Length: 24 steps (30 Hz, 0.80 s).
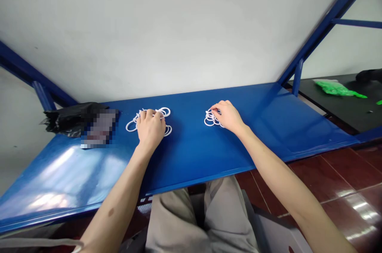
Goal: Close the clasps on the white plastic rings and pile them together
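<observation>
Two small heaps of thin white rings lie on a blue metal shelf. My left hand rests on the left heap of white rings, fingers curled over several of them. My right hand sits on the right heap of white rings, fingertips pinched together on the rings at its far edge. Both forearms reach in from below, and my knees in grey trousers show under the shelf.
A crumpled black plastic bag and a blurred flat item lie left of the left heap. A white wall stands right behind the shelf. Blue frame struts rise at right. A black table with green plastic stands far right.
</observation>
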Each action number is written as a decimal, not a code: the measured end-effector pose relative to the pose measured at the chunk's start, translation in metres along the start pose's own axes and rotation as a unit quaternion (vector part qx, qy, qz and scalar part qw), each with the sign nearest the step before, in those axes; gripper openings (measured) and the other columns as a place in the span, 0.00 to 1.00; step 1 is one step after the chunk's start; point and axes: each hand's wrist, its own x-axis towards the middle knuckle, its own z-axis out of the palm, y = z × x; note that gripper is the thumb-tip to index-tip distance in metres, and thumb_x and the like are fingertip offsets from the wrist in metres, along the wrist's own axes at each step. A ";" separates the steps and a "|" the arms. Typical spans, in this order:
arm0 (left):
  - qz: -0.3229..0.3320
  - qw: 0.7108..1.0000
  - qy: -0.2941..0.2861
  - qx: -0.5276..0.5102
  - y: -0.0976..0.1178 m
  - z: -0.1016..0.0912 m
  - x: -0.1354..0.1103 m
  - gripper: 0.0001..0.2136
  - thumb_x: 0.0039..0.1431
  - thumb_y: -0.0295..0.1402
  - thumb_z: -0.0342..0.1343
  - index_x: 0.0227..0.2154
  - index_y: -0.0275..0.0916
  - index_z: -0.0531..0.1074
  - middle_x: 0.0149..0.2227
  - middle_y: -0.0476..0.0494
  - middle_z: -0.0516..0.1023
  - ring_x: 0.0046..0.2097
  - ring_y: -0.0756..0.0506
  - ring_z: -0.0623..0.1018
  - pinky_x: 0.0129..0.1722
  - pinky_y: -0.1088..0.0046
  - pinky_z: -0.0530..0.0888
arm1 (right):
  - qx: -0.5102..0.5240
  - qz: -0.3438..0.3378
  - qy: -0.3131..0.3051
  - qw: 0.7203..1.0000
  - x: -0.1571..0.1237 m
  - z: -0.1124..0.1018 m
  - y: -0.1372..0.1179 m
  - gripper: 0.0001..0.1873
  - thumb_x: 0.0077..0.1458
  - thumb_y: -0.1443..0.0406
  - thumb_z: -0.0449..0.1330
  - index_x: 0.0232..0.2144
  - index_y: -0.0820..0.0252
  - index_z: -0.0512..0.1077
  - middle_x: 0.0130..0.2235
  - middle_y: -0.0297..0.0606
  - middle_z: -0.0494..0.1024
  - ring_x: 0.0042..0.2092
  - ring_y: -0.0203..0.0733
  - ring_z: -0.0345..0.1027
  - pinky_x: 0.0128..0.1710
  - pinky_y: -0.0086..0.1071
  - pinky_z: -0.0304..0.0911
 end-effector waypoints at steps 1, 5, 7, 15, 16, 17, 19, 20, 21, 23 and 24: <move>-0.004 1.000 0.000 0.001 0.000 0.000 0.000 0.12 0.64 0.34 0.52 0.41 0.37 0.81 0.49 0.31 0.78 0.52 0.28 0.71 0.48 0.50 0.70 | 0.000 0.003 0.001 1.000 0.000 0.000 -0.001 0.10 0.65 0.65 0.59 0.42 0.55 0.81 0.42 0.43 0.81 0.48 0.52 0.68 0.46 0.44 0.67; -0.008 1.000 0.006 -0.006 -0.002 0.001 0.001 0.11 0.65 0.33 0.53 0.37 0.38 0.81 0.47 0.32 0.78 0.51 0.29 0.71 0.47 0.49 0.69 | 0.009 0.001 0.017 1.000 -0.001 -0.002 -0.003 0.10 0.66 0.63 0.58 0.42 0.57 0.81 0.42 0.43 0.81 0.48 0.53 0.68 0.46 0.45 0.68; -0.002 0.999 0.029 -0.016 -0.001 0.000 0.001 0.10 0.65 0.33 0.54 0.36 0.39 0.80 0.46 0.32 0.78 0.50 0.30 0.71 0.47 0.49 0.69 | 0.015 -0.006 0.030 0.999 -0.001 -0.003 -0.005 0.11 0.67 0.63 0.58 0.41 0.57 0.80 0.41 0.43 0.81 0.47 0.53 0.67 0.47 0.46 0.68; 0.159 0.951 0.183 -0.192 0.028 -0.015 -0.008 0.06 0.67 0.33 0.57 0.39 0.42 0.79 0.43 0.40 0.73 0.41 0.43 0.70 0.43 0.62 0.71 | 0.142 -0.076 0.077 0.984 -0.011 -0.008 -0.037 0.10 0.68 0.59 0.58 0.41 0.54 0.79 0.41 0.39 0.82 0.45 0.49 0.71 0.47 0.44 0.69; 0.186 0.941 0.179 -0.220 0.033 -0.016 -0.010 0.06 0.67 0.33 0.57 0.39 0.43 0.79 0.43 0.41 0.72 0.40 0.44 0.70 0.41 0.64 0.71 | 0.177 -0.081 0.069 0.978 -0.013 -0.007 -0.043 0.10 0.67 0.58 0.58 0.42 0.54 0.78 0.41 0.39 0.82 0.45 0.47 0.72 0.47 0.43 0.69; 0.207 0.932 0.169 -0.246 0.038 -0.017 -0.012 0.06 0.68 0.32 0.56 0.40 0.43 0.79 0.42 0.42 0.72 0.39 0.46 0.70 0.39 0.66 0.72 | 0.211 -0.083 0.056 0.972 -0.015 -0.005 -0.048 0.11 0.67 0.57 0.59 0.45 0.54 0.77 0.41 0.38 0.82 0.44 0.46 0.74 0.46 0.41 0.70; 0.231 0.921 0.142 -0.280 0.044 -0.017 -0.017 0.07 0.68 0.31 0.55 0.41 0.44 0.79 0.42 0.44 0.70 0.39 0.48 0.72 0.37 0.70 0.72 | 0.264 -0.081 0.030 0.961 -0.018 0.001 -0.055 0.13 0.66 0.56 0.59 0.48 0.54 0.75 0.40 0.36 0.83 0.40 0.42 0.76 0.43 0.38 0.71; 0.233 0.920 0.129 -0.288 0.046 -0.016 -0.018 0.07 0.69 0.31 0.55 0.41 0.44 0.79 0.42 0.44 0.70 0.39 0.48 0.73 0.36 0.71 0.72 | 0.279 -0.079 0.023 0.957 -0.019 0.004 -0.057 0.12 0.66 0.57 0.59 0.48 0.54 0.74 0.39 0.35 0.83 0.38 0.41 0.76 0.42 0.37 0.71; 0.231 0.921 0.119 -0.291 0.047 -0.015 -0.020 0.07 0.69 0.31 0.55 0.42 0.44 0.79 0.43 0.44 0.71 0.40 0.48 0.74 0.36 0.72 0.73 | 0.286 -0.077 0.021 0.955 -0.020 0.006 -0.057 0.12 0.67 0.58 0.59 0.48 0.54 0.74 0.38 0.35 0.82 0.37 0.41 0.76 0.41 0.36 0.72; 0.222 0.924 0.104 -0.293 0.049 -0.015 -0.022 0.07 0.70 0.32 0.54 0.41 0.44 0.78 0.45 0.43 0.72 0.42 0.48 0.76 0.37 0.72 0.74 | 0.289 -0.077 0.027 0.954 -0.021 0.010 -0.057 0.11 0.67 0.59 0.57 0.48 0.54 0.73 0.36 0.34 0.82 0.37 0.40 0.77 0.40 0.36 0.72; 0.217 0.925 0.098 -0.296 0.050 -0.015 -0.022 0.07 0.70 0.32 0.54 0.41 0.44 0.77 0.46 0.44 0.73 0.42 0.48 0.77 0.38 0.73 0.74 | 0.289 -0.078 0.030 0.954 -0.022 0.011 -0.057 0.10 0.67 0.60 0.57 0.47 0.55 0.72 0.37 0.35 0.82 0.37 0.41 0.77 0.40 0.36 0.72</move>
